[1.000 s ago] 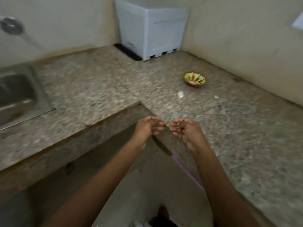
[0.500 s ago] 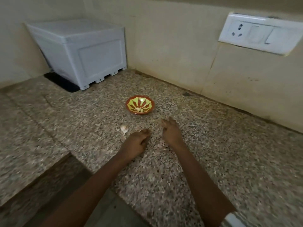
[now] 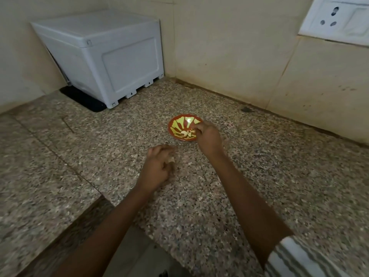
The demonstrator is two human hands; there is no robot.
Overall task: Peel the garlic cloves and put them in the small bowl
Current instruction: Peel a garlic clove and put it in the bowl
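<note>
Right hand (image 3: 207, 136) hangs over the near-right rim of the small bowl (image 3: 173, 124), fingers curled down into it, likely to drop a peeled clove among the pale bits (image 3: 186, 133) lying inside. Can't tell if it's pinching anything. Left hand (image 3: 157, 166) rests on the counter (image 3: 279, 176) just short of the bowl, fingers curled round a pale garlic piece (image 3: 171, 161), probably kept close for the next peel. Speckled granite counter in a cream tiled corner, with a white plastic box (image 3: 111, 56) back left and a wall socket (image 3: 339, 19) top right.

Dim, even indoor light, soft shadows, slight motion blur, wide-angle bending at the edges.
</note>
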